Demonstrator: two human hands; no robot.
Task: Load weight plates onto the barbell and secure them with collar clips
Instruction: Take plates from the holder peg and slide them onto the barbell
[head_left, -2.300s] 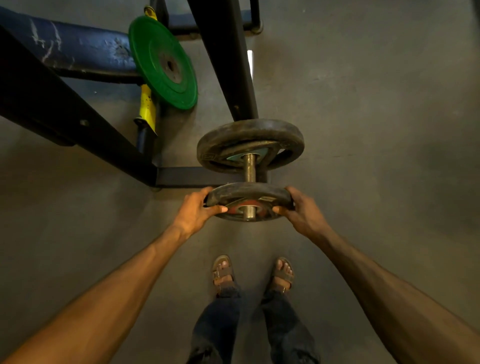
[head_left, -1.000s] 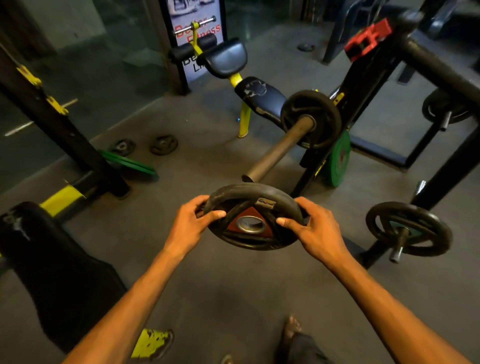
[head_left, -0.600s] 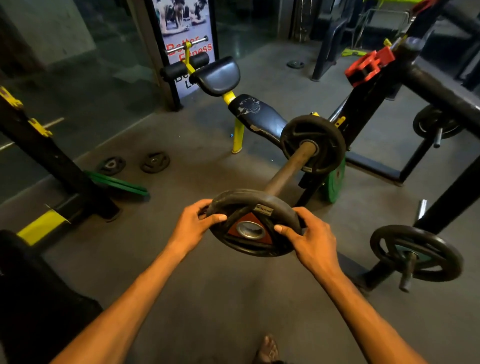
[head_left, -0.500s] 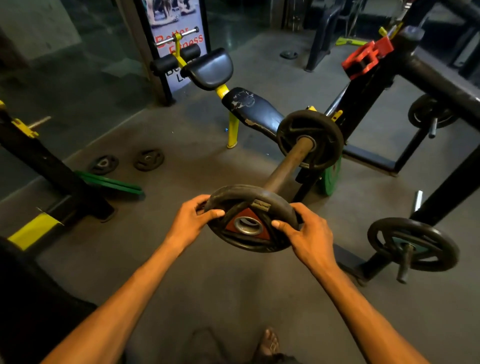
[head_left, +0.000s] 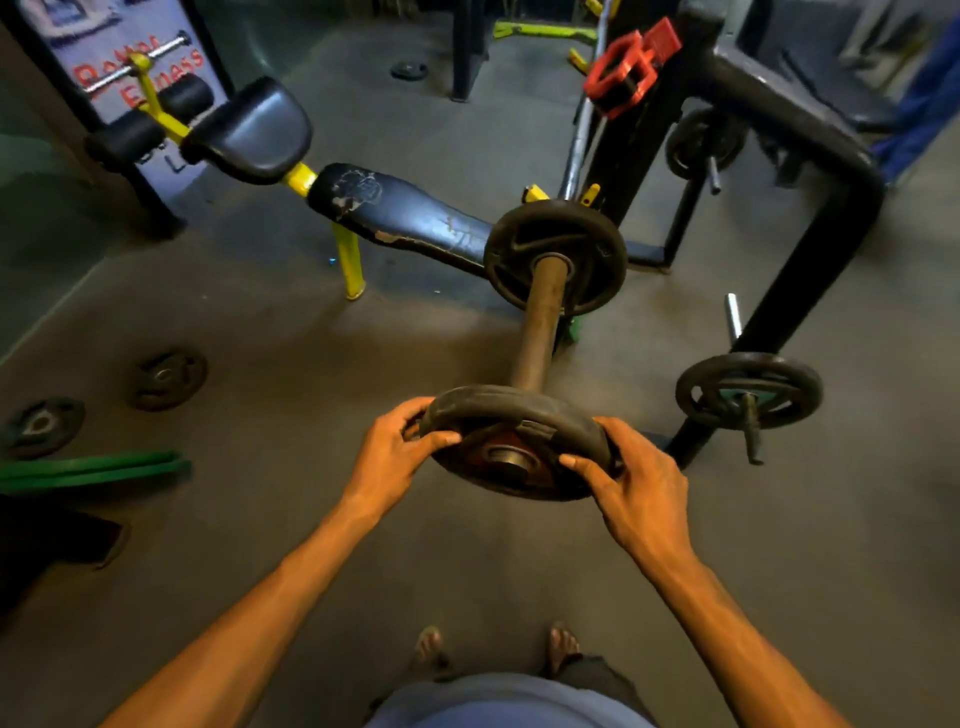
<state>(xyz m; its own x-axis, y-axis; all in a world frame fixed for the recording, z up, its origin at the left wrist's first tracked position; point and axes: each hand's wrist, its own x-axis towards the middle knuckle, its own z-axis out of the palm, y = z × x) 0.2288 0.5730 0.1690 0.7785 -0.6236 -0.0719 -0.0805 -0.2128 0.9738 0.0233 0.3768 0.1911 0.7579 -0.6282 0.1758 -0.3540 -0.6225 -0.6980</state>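
Observation:
A black weight plate (head_left: 511, 410) with a red centre sits on the near end of the barbell sleeve (head_left: 537, 322), whose tip shows through its hole. My left hand (head_left: 395, 457) grips the plate's left rim and my right hand (head_left: 631, 488) grips its right rim. Farther along the sleeve sits another black plate (head_left: 556, 257), against the rack. Red collar clips (head_left: 623, 65) rest on top of the black rack upright.
A storage peg on the right holds a black plate (head_left: 748, 389). A padded bench (head_left: 395, 213) with yellow legs lies behind the bar. Two small plates (head_left: 166, 376) and a green plate (head_left: 93, 470) lie on the floor at left. My sandalled feet are below.
I lifted the plate off the storage peg, turned to the barbell, and slid the plate's hole over the end of the sleeve. Both hands have kept hold of the rim.

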